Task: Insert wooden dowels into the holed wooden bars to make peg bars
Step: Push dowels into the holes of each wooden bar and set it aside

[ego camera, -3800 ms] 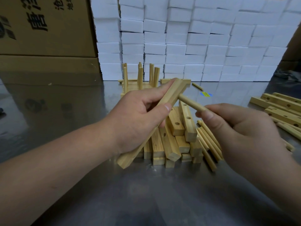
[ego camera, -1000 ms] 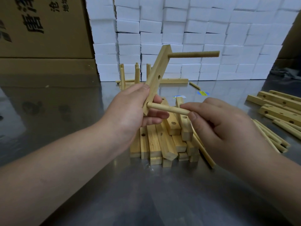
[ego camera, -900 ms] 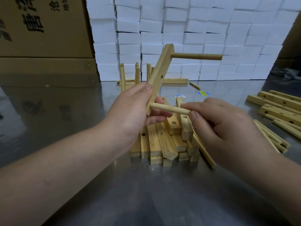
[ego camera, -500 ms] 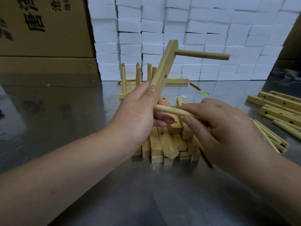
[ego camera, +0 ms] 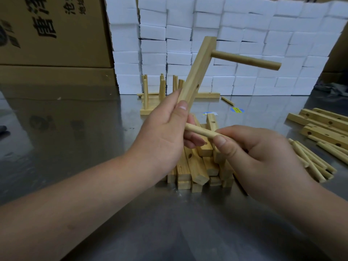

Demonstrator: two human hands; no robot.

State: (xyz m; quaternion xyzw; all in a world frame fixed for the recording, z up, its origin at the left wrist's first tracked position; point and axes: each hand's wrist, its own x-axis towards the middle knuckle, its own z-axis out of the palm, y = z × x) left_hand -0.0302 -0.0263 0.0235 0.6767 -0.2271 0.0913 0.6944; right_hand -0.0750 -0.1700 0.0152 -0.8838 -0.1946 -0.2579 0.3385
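Note:
My left hand [ego camera: 163, 136] grips a holed wooden bar [ego camera: 197, 72] by its lower end, tilted up and to the right. One dowel [ego camera: 246, 60] sticks out sideways from the bar's top hole; an empty hole shows mid-bar. My right hand [ego camera: 252, 147] pinches a second dowel [ego camera: 199, 130], whose left tip reaches the bar's lower end behind my left fingers. Whether that tip sits in a hole is hidden. Under both hands lies a pile of holed bars [ego camera: 195, 166].
Loose dowels [ego camera: 316, 162] and more holed bars [ego camera: 323, 127] lie on the right of the metal table [ego camera: 75, 147]. Finished peg bars [ego camera: 156, 93] stand at the back before a wall of white foam blocks [ego camera: 226, 34]. Cardboard boxes [ego camera: 47, 34] stand at left.
The first dowel went into the bar's top hole and the bar was raised upright. In the last second the bar lifted slightly and the second dowel's tip stayed at its lower end.

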